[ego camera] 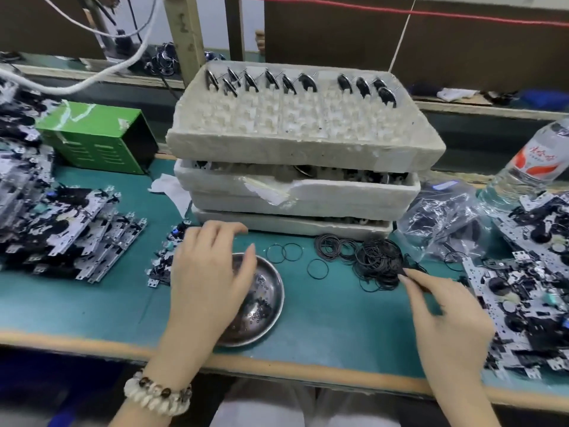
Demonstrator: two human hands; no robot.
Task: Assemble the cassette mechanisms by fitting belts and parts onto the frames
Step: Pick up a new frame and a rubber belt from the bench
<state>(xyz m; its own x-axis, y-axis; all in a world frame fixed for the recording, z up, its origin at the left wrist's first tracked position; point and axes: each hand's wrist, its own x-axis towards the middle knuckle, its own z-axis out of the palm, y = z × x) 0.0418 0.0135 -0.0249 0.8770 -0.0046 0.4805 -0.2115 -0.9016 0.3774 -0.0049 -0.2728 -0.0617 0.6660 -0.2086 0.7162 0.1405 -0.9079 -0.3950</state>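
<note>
Crowding teal bench [338, 318]: belts [378, 260], frames [77, 223], foam trays [301, 143]

The table [323, 318] has a blue-green top and a light wooden edge [277, 369] along the near side. A low wooden ledge [492, 106] runs along the back. A wooden post [184, 38] stands up there (it looks scratched and worn). Big brown boards [400, 47] stand behind the table, and a strip of pale wall [252, 13] shows between them. A red cord [400, 11] runs across the top, and a thin white string [401, 38] slants down past it. The light is soft and even.
</note>
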